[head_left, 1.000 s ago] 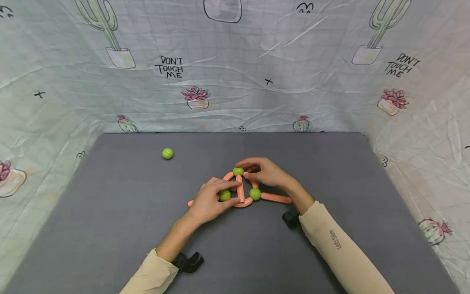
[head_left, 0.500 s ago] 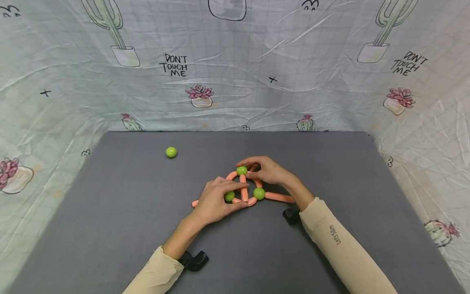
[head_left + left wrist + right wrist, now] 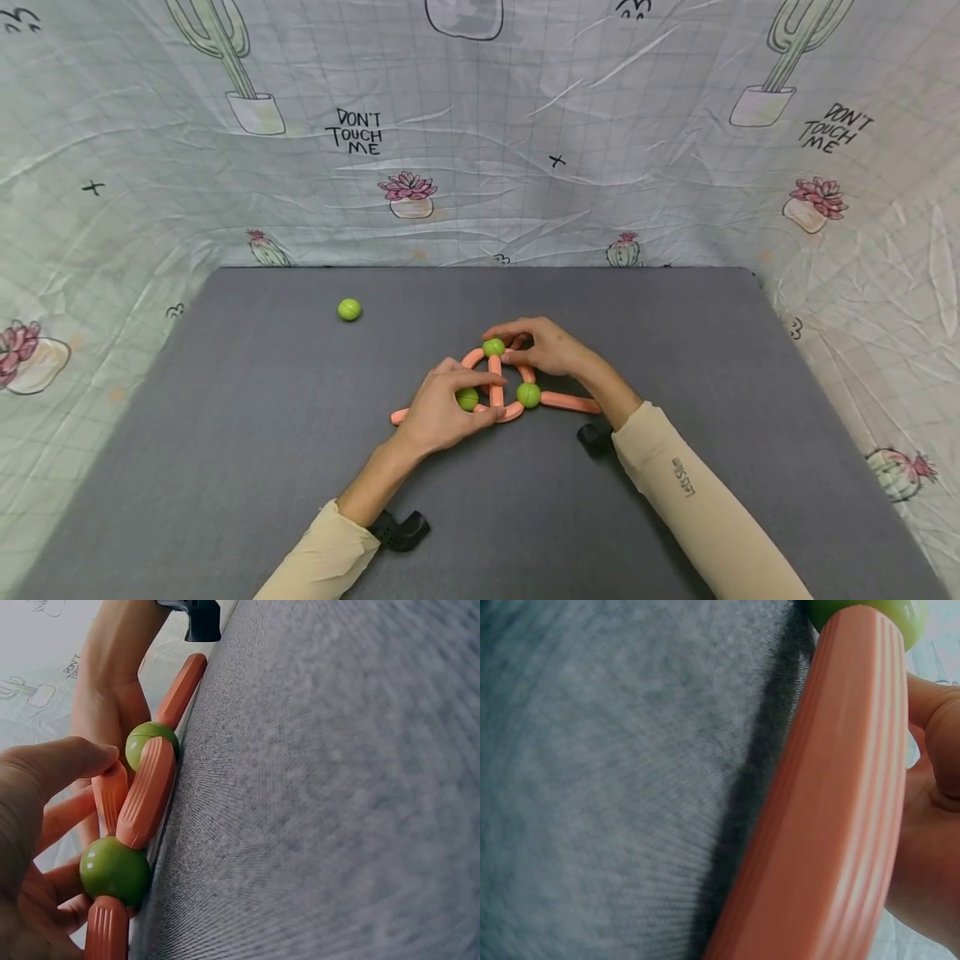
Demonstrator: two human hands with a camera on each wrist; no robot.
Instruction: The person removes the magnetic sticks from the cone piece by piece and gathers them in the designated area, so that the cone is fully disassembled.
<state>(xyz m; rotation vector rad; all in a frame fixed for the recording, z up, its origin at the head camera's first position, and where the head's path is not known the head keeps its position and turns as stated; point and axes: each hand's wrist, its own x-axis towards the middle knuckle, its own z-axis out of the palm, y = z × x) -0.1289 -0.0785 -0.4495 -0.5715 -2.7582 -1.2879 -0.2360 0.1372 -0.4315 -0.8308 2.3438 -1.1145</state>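
Pinches a straight orange rod point(image 3: 495, 367) between thumb and forefinger of the left hand point(image 3: 442, 402) while gripping the far green ball point(image 3: 492, 347) with thumb and fingertips of the right hand point(image 3: 551, 346), near a curved orange rod point(image 3: 511, 412) beside the left thumb. Likely calls for a firm brace from the right hand, a steady push in line with the rod from the left, and a light touch around the near green ball point(image 3: 528, 395), just nearer than the right fingers. Has a loose green ball point(image 3: 349, 309) well beyond the left hand, to its left. Wears "LetsSlim" on the sleeve point(image 3: 697, 508) behind the right hand; faces "DON'T TOUCH ME," printed twice on the backdrop cloth point(image 3: 480, 108) beyond both hands
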